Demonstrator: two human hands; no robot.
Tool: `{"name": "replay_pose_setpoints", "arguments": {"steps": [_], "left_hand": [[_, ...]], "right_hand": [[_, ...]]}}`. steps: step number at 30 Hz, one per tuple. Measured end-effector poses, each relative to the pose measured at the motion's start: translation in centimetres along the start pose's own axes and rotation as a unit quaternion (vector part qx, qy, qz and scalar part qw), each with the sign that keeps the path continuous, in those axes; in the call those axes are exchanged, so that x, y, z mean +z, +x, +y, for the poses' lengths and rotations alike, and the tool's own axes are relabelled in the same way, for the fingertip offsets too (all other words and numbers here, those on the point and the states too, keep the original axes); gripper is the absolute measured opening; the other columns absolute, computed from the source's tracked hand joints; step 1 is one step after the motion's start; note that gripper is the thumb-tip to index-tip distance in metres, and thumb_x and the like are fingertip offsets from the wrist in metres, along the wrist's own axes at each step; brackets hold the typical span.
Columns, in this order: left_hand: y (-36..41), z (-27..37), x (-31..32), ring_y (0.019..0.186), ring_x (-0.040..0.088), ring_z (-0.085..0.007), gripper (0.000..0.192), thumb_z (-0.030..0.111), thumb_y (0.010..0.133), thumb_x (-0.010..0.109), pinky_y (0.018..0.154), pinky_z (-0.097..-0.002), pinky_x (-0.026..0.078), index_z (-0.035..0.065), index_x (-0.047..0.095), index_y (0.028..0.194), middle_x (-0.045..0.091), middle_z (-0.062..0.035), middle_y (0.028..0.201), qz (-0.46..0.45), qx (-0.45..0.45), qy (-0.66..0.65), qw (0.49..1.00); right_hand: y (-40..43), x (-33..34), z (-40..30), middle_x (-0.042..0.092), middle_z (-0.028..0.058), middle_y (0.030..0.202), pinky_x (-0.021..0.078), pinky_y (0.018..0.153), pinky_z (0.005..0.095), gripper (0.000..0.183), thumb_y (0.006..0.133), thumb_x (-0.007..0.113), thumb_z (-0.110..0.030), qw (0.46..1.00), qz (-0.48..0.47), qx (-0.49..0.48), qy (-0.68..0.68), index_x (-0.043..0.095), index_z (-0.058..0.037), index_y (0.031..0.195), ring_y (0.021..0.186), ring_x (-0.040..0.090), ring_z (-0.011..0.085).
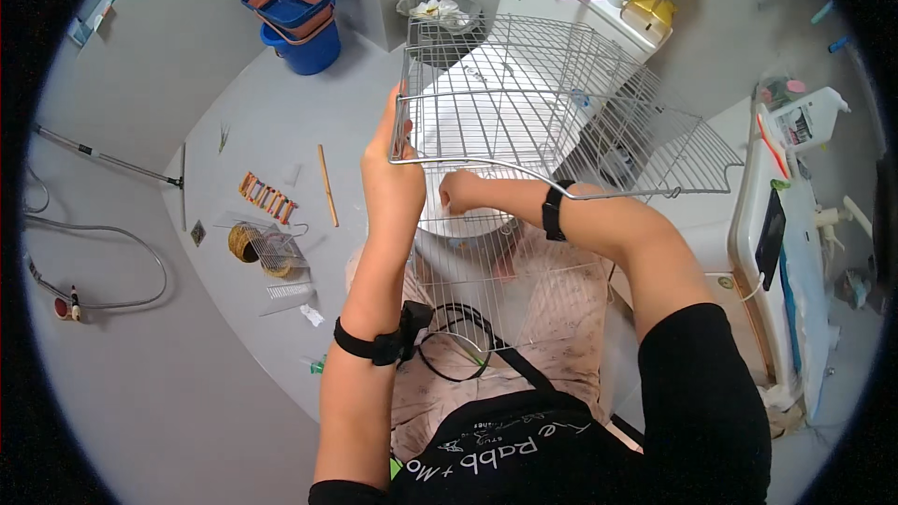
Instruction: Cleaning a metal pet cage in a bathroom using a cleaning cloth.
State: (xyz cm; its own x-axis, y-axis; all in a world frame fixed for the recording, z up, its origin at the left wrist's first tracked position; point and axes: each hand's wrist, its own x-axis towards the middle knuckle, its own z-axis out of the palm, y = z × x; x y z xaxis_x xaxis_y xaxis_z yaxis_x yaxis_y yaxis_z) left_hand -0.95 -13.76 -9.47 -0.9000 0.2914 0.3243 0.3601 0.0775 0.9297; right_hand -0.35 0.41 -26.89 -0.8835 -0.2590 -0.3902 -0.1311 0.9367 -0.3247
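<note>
A metal wire cage [494,92] is held up before me, tilted, its bars crossing much of the view. My left hand [394,161] grips the cage's left edge, fingers wrapped around the wires. Reaching in among the wires, my right hand [463,191] is curled near the lower middle of the cage. Something pale may be under its fingers, but it blends with the white behind. Through the bars shows the white toilet lid [459,119]. The lower wire panel hangs over my patterned trousers [568,315].
On the left floor lie a toy ladder [268,198], a wooden stick [327,186], a woven nest [243,242] and a wire panel [280,247]. Blue buckets [302,49] stand behind. A washbasin [745,224] at right carries a phone [770,229] and a white bottle [807,119].
</note>
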Motion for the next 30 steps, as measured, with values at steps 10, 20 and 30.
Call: {"name": "replay_pose_setpoints", "arguments": {"steps": [10,20,30], "left_hand": [[0.5,0.3,1.2,0.106,0.056,-0.0269,0.063,-0.019,0.071,0.037,0.087,-0.0291,0.042,0.0095,0.046,0.127,0.057,-0.0197,0.111,0.000,0.020,-0.032,0.999],[0.5,-0.1,0.7,0.103,0.057,-0.0261,0.067,-0.020,0.068,0.035,0.086,-0.0277,0.041,0.0104,0.047,0.126,0.059,-0.0198,0.107,0.004,-0.002,-0.034,0.999],[0.6,1.1,2.9,0.108,0.055,-0.0265,0.057,-0.015,0.072,0.040,0.090,-0.0284,0.039,0.0058,0.047,0.125,0.057,-0.0187,0.114,-0.017,-0.024,-0.073,0.997]], "right_hand": [[1.2,2.5,9.8,0.064,0.0126,0.073,0.0483,0.063,0.0383,0.010,0.066,0.059,-0.011,0.975,0.111,0.193,-0.022,0.066,-0.0097,0.073,0.071,0.062,0.0279],[-4.0,-2.3,2.6,0.065,0.0077,0.071,0.0490,0.061,0.0346,0.021,0.053,0.069,-0.006,0.988,-0.110,0.085,0.069,0.066,-0.0082,0.073,0.069,0.062,0.0239],[0.6,2.7,10.8,0.063,0.0068,0.085,0.0478,0.070,0.0375,0.023,0.065,0.065,-0.007,0.973,0.012,0.228,-0.025,0.060,-0.0108,0.087,0.085,0.060,0.0251]]}}
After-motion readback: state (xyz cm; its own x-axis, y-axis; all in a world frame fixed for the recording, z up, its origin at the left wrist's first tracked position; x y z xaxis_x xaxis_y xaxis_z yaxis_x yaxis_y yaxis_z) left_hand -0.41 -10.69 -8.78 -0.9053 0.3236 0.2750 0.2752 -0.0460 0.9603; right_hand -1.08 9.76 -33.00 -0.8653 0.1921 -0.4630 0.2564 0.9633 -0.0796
